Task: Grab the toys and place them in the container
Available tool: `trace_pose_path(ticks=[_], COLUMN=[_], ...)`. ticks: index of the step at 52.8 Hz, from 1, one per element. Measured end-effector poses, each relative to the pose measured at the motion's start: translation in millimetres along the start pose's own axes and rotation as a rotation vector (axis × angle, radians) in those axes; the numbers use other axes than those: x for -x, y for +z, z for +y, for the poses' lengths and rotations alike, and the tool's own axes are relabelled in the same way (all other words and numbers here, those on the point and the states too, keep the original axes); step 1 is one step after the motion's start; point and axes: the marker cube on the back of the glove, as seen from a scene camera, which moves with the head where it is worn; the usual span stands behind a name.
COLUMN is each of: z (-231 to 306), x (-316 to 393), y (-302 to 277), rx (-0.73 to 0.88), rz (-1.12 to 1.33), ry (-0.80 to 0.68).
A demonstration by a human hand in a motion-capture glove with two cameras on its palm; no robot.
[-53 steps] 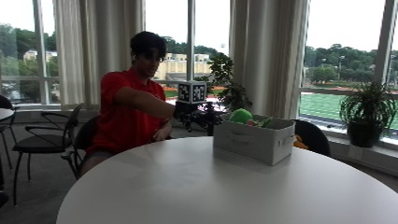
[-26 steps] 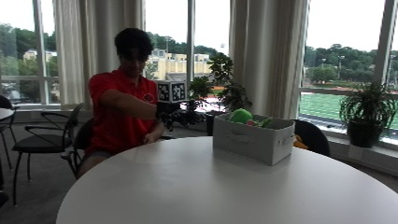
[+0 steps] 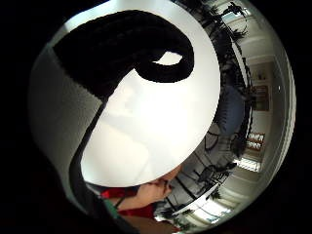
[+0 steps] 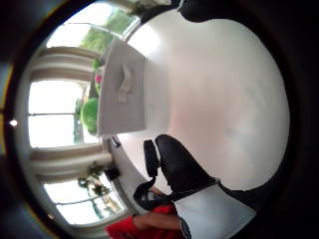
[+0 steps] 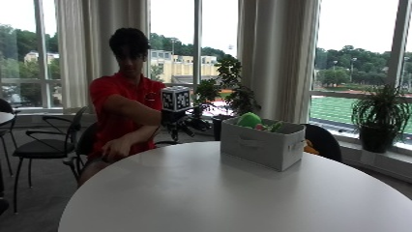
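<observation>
Fingers (image 3: 146, 53) are curled over bare desk (image 5: 212, 193) with nothing in them, far as I can tell. My right hand (image 5: 182, 124) hangs above the desk edge, beside the box (image 5: 260, 144). Toys (image 5: 250, 120) already sit inside it, off past my fingertips. No loose toy anywhere near my fingers.

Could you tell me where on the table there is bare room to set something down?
The white table is bare from its near edge up to the grey container, and to the left of it. The container is crowded with toys, a green toy on top. The gloved right hand hovers left of it.
</observation>
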Motion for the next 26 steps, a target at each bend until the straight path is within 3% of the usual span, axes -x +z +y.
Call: trace_pose_path(ticks=[26], z=[8], x=[-1], y=[-10], rx=[-0.028], rz=[0.002], ry=[0.011])
